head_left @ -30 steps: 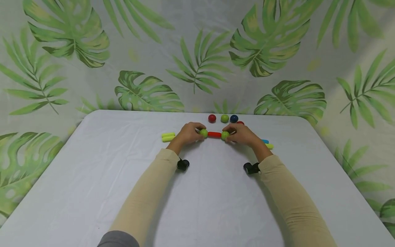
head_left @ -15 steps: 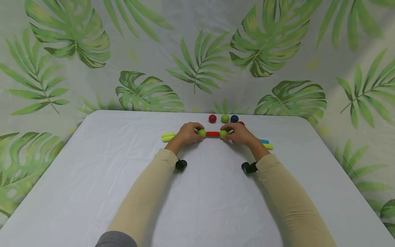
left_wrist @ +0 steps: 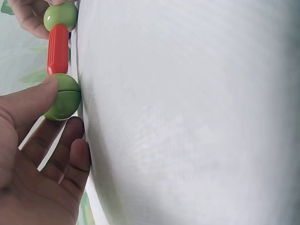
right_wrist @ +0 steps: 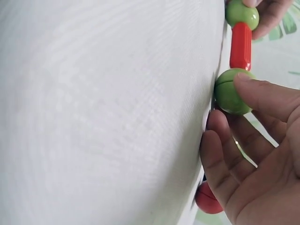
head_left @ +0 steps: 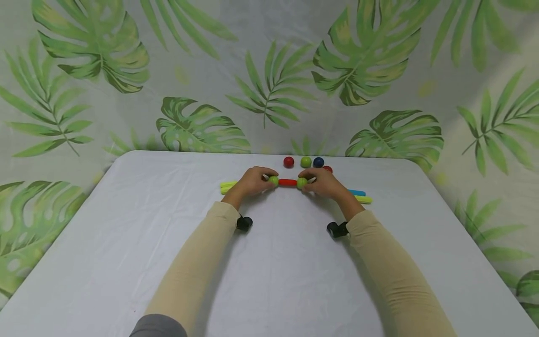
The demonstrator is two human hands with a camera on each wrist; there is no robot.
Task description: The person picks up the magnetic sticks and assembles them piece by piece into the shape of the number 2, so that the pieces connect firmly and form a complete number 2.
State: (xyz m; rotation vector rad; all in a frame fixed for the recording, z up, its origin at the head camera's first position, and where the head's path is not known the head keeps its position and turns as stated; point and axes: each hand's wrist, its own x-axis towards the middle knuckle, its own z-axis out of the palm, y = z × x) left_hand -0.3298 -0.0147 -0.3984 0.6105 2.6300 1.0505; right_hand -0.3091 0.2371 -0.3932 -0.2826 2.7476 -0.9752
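Observation:
A ridged red rod (head_left: 287, 182) joins two glossy green balls into one dumbbell-shaped piece near the back of the table. My left hand (head_left: 255, 181) pinches the left green ball (left_wrist: 63, 101) between thumb and fingers; its other fingers curl loosely by the cloth. At the opposite end, my right hand (head_left: 323, 182) pinches the right green ball (right_wrist: 231, 91) the same way. The rod lies level between the hands, and its ends meet both balls. Whether the piece touches the cloth is hard to tell.
Behind the hands are a red ball (head_left: 288, 162), a green ball (head_left: 305, 162), a blue ball (head_left: 318, 162) and a second red ball (head_left: 327, 169). Yellow rods (head_left: 228, 187) lie left; a blue rod (head_left: 357, 192) and yellow rod (head_left: 363, 199) lie right. A white cloth (head_left: 269, 281) covers the table.
Both hands have shifted slightly to the left with the green balls and red rod between them. More of the blue and yellow rods at the right now shows.

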